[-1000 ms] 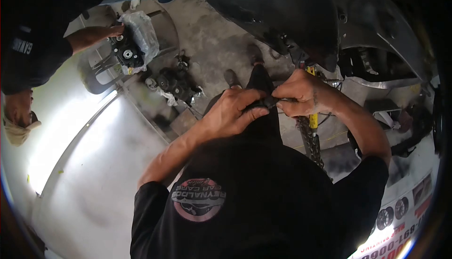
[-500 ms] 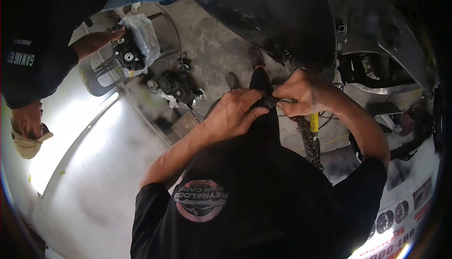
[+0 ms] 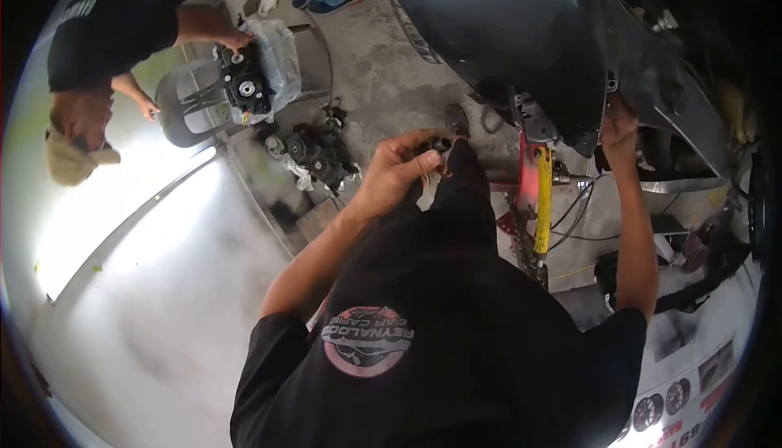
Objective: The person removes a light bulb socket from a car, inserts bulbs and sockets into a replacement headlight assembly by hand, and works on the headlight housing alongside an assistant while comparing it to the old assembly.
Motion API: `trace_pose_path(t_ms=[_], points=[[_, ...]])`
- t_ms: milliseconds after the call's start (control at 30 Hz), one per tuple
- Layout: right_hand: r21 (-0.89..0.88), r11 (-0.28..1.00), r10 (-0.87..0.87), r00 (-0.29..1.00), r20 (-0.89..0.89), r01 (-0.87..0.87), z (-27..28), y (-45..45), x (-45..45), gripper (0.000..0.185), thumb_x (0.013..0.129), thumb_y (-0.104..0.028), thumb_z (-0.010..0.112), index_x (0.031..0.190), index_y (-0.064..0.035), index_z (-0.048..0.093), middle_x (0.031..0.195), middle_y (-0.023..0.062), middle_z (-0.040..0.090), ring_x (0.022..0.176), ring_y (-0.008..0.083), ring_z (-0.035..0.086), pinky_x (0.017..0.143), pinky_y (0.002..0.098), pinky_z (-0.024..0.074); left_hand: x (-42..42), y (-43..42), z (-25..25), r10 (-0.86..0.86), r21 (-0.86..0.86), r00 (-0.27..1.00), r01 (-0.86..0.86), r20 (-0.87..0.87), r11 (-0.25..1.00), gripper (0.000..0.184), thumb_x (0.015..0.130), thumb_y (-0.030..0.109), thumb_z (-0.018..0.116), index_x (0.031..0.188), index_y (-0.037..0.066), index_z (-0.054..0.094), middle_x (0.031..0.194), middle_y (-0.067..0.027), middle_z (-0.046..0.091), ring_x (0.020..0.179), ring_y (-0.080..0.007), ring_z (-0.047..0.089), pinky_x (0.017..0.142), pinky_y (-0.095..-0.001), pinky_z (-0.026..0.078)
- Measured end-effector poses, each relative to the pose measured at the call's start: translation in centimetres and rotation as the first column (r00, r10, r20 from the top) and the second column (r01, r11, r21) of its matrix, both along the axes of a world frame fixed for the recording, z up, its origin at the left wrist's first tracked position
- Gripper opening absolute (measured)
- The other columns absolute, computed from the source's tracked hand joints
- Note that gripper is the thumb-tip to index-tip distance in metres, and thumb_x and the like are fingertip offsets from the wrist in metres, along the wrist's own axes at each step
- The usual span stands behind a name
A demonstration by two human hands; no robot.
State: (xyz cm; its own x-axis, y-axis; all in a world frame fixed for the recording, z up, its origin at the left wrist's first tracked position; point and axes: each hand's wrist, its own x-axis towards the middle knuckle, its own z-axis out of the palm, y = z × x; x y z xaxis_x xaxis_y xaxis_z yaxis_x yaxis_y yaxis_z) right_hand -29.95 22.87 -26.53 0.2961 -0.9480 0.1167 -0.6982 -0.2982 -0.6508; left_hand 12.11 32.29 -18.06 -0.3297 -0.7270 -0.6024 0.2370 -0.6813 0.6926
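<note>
My left hand (image 3: 399, 173) is closed in a pinch, with a small black part (image 3: 441, 146) between thumb and fingers. It is held out in front of my body, over my leg. The part's exact kind is too small to tell. My right hand (image 3: 621, 129) reaches up to the front of the dark car, at the edge of a black body panel (image 3: 521, 49). Its fingers are blurred in shadow and partly hidden there, so their grip does not show.
A co-worker (image 3: 122, 32) bends over a black headlight unit (image 3: 248, 88) on a grey chair (image 3: 183, 114). Another headlight unit (image 3: 314, 155) lies on the floor. Beneath the car stands a red stand (image 3: 528, 179) with a yellow bar (image 3: 543, 204). Cables (image 3: 578, 216) lie nearby.
My hands have come apart. The left keeps the small black part, while the right has moved away to the car's front. The view has shifted, and the co-worker's second hand now shows by the chair.
</note>
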Motion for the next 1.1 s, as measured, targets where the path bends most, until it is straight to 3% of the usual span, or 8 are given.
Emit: trace_pose_path(t_ms=[100, 167, 367, 500, 567, 633, 867, 1100], points=[[-0.321, 0.945, -0.102, 0.870, -0.482, -0.068, -7.8, 1.8, -6.8, 0.028, 0.096, -0.007, 0.062, 0.121, -0.0017, 0.072, 0.122, 0.0166, 0.070, 0.099, 0.0331, 0.071, 0.086, 0.0426, 0.0558, 0.2, 0.2, 1.3, 0.035, -0.009, 0.999, -0.035, 0.034, 0.999, 0.049, 0.101, 0.016, 0.071, 0.142, -0.007, 0.058, 0.118, -0.0124, 0.070, 0.102, -0.0192, 0.069, 0.094, -0.0354, 0.055], [-0.383, 0.923, -0.212, 0.813, -0.542, -0.015, -9.6, 0.3, -6.6, 0.032, 0.097, -0.008, 0.062, 0.126, -0.0001, 0.070, 0.127, 0.0185, 0.069, 0.107, 0.0348, 0.070, 0.094, 0.0424, 0.0534, 0.8, 0.1, 2.4, 0.065, -0.059, 0.992, -0.059, 0.108, 0.997, 0.050, 0.101, 0.013, 0.071, 0.144, -0.007, 0.056, 0.120, -0.0124, 0.070, 0.103, -0.0191, 0.069, 0.095, -0.0350, 0.056], [-0.286, 0.813, -0.571, 0.789, -0.226, 0.507, 2.5, 4.9, 0.4, 0.033, 0.099, -0.017, 0.067, 0.121, 0.0071, 0.071, 0.118, 0.0270, 0.073, 0.101, 0.0432, 0.072, 0.088, 0.0441, 0.0569, 6.6, 1.7, 1.5, 0.366, -0.089, 0.930, -0.361, 0.046, 0.928, 0.037, 0.099, 0.011, 0.073, 0.130, -0.005, 0.061, 0.113, -0.0129, 0.072, 0.095, -0.0192, 0.071, 0.087, -0.0347, 0.057], [0.074, 0.955, -0.267, 0.943, -0.198, 0.286, 7.0, 11.9, 8.0, 0.029, 0.098, -0.012, 0.062, 0.118, 0.0053, 0.072, 0.087, 0.0228, 0.073, 0.073, 0.0350, 0.072, 0.071, 0.0436, 0.0567, 11.6, 3.7, -1.0, 0.453, -0.067, 0.891, -0.451, 0.024, 0.890, 0.035, 0.099, 0.012, 0.073, 0.129, -0.005, 0.064, 0.101, -0.0086, 0.073, 0.087, -0.0179, 0.072, 0.083, -0.0323, 0.057], [0.155, 0.988, 0.042, 0.989, -0.141, -0.020, 9.8, 12.7, 16.3, 0.030, 0.095, -0.008, 0.063, 0.121, 0.0048, 0.070, 0.093, 0.0220, 0.073, 0.077, 0.0323, 0.072, 0.073, 0.0431, 0.0561, 13.8, 4.5, -1.2, 0.452, -0.079, 0.890, -0.447, 0.059, 0.891, 0.035, 0.099, 0.012, 0.074, 0.128, -0.006, 0.065, 0.100, -0.0085, 0.074, 0.086, -0.0167, 0.071, 0.081, -0.0312, 0.057], [0.202, 0.961, 0.162, 0.977, 0.139, -0.188, 13.2, 10.7, 27.8, 0.034, 0.094, -0.006, 0.066, 0.126, 0.0047, 0.067, 0.106, 0.0226, 0.073, 0.091, 0.0340, 0.073, 0.082, 0.0416, 0.0562, 16.4, 5.1, -1.4, 0.439, -0.102, 0.896, -0.431, 0.064, 0.896, 0.036, 0.098, 0.012, 0.075, 0.128, -0.006, 0.067, 0.099, -0.0084, 0.074, 0.085, -0.0154, 0.071, 0.079, -0.0303, 0.057], [0.262, 0.731, 0.560, 0.774, 0.297, -0.630, 13.3, 5.8, 52.0, 0.034, 0.092, -0.006, 0.072, 0.124, 0.0052, 0.068, 0.115, 0.0214, 0.072, 0.104, 0.0352, 0.072, 0.091, 0.0384, 0.0552, 27.5, 8.3, 1.4, 0.520, -0.225, 0.853, -0.497, 0.049, 0.838, 0.032, 0.097, 0.009, 0.076, 0.124, -0.005, 0.067, 0.101, -0.0091, 0.073, 0.086, -0.0147, 0.069, 0.075, -0.0311, 0.059], [0.368, 0.644, 0.555, 0.741, 0.379, -0.670, 12.0, 5.5, 65.5, 0.028, 0.093, -0.009, 0.073, 0.117, 0.0065, 0.071, 0.104, 0.0173, 0.076, 0.094, 0.0267, 0.074, 0.083, 0.0365, 0.0568, 38.3, 11.7, 0.0, 0.711, -0.166, 0.698, -0.714, -0.089, 0.680, 0.048, 0.099, 0.014, 0.074, 0.139, -0.004, 0.053, 0.104, -0.0147, 0.071, 0.085, -0.0204, 0.072, 0.075, -0.0320, 0.059]])
